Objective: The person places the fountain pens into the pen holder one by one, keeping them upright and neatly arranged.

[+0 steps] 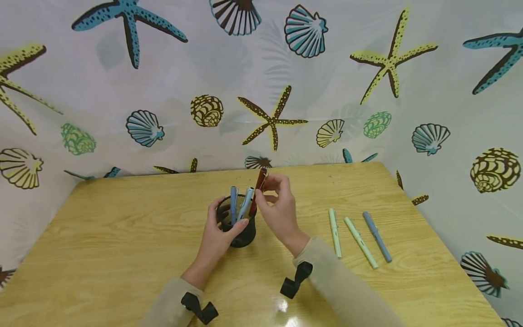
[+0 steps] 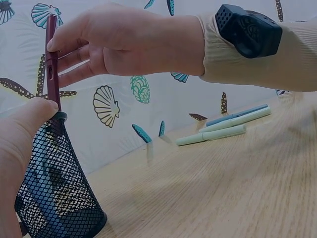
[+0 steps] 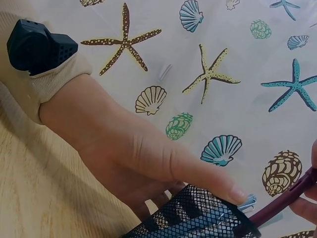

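Observation:
My left hand [image 1: 218, 238] grips a black mesh pen cup [image 1: 244, 237] from its left side, with the thumb along the near rim. Inside the cup stand a blue pen [image 1: 233, 204] and a light blue pen [image 1: 246, 203]. Between thumb and fingers, my right hand [image 1: 279, 213] pinches a dark red pen [image 1: 260, 179] near its upper end. That pen is nearly upright, its lower part down inside the cup at the right rim. In the left wrist view the mesh [image 2: 59, 183] partly veils the pens within.
To the right on the wooden table [image 1: 122, 236] lie two pale green pens [image 1: 334, 234] and a blue pen [image 1: 377, 236], side by side. A white cloth [image 1: 171, 81] printed with shells and starfish hangs behind the table and along its right side.

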Available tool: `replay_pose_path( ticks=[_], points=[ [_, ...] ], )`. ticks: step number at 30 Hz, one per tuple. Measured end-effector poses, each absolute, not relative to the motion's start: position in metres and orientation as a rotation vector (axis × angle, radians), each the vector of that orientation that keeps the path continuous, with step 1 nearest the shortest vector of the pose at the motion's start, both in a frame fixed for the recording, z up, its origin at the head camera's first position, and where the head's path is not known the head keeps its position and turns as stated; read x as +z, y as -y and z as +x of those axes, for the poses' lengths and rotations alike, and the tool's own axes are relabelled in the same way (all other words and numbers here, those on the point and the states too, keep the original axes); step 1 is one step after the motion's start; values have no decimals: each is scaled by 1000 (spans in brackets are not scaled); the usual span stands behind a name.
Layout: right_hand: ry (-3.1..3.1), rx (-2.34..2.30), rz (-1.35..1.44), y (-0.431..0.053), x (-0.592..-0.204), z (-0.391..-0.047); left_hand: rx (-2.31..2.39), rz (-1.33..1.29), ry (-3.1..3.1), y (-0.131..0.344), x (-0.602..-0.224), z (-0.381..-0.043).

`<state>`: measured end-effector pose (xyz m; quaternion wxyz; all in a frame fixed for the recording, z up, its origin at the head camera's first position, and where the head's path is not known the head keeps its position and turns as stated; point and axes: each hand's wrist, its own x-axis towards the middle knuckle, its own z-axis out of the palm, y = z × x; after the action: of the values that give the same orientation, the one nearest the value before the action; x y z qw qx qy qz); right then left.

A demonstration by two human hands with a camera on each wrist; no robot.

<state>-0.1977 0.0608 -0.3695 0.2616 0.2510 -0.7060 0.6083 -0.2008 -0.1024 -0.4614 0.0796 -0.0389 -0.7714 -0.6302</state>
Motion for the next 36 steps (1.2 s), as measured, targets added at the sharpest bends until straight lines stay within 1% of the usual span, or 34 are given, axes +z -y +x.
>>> replay_pose_path(
  ticks=[17,36],
  points=[
    [2029,1701,639,-62,-380,-197,-1876,-113,2300,102,-463,-202],
    [2131,1631,571,-65,-386,-197,-1884,-108,2294,100,-462,-200]
  ],
)
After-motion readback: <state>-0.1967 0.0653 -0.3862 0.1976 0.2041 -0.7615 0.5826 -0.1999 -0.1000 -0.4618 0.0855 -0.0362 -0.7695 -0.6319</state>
